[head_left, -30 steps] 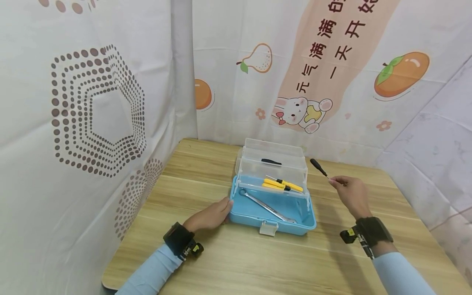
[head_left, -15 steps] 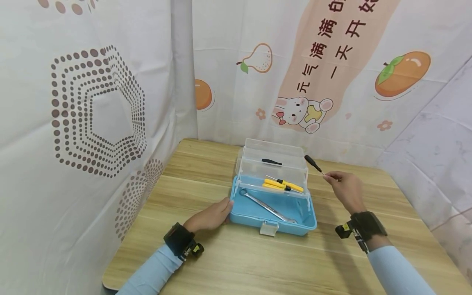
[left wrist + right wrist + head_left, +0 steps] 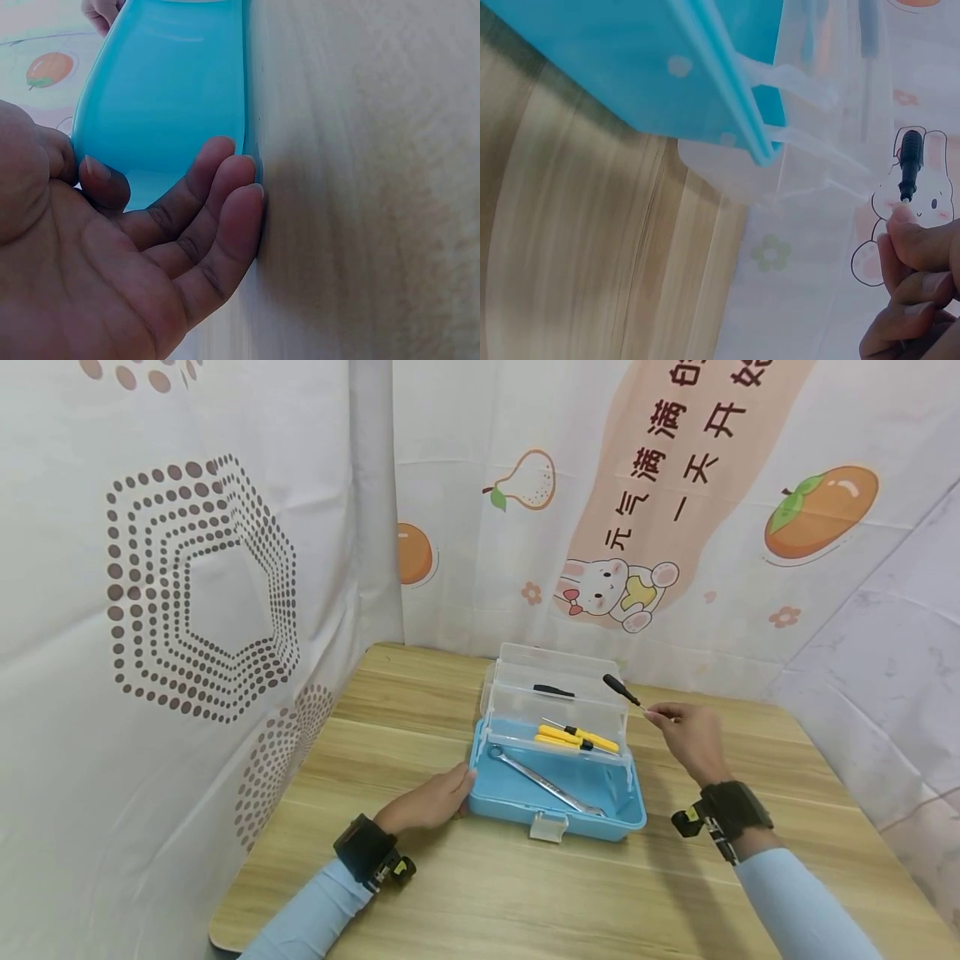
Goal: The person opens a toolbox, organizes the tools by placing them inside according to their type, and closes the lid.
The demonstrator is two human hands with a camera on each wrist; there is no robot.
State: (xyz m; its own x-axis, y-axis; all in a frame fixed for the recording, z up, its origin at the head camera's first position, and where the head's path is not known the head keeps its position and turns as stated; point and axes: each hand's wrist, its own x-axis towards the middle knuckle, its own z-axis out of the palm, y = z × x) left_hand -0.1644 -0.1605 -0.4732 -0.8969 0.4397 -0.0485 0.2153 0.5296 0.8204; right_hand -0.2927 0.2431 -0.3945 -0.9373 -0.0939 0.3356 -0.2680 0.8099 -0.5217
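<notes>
A light-blue toolbox (image 3: 517,806) stands with its clear tray raised, and a silver wrench (image 3: 547,783) lies in its base. My left hand (image 3: 431,797) holds the toolbox's left end; in the left wrist view the thumb is at the rim and the fingers (image 3: 240,217) are against the lower side. Off the right side, in the air, my right hand (image 3: 690,739) pinches a screwdriver by its thin shaft, the black handle (image 3: 618,687) pointing away to the upper left. The right wrist view shows the same screwdriver handle (image 3: 910,161) beyond the thumb and finger.
Yellow-handled screwdrivers (image 3: 577,737) lie in the clear tray (image 3: 525,702). A black-handled tool (image 3: 553,691) is higher up in the tray. The wooden table (image 3: 420,693) meets printed white curtains (image 3: 465,585) at the back and left.
My right hand has moved left with the screwdriver, bringing the handle closer to the toolbox's raised tray. The left hand and the toolbox have stayed in place.
</notes>
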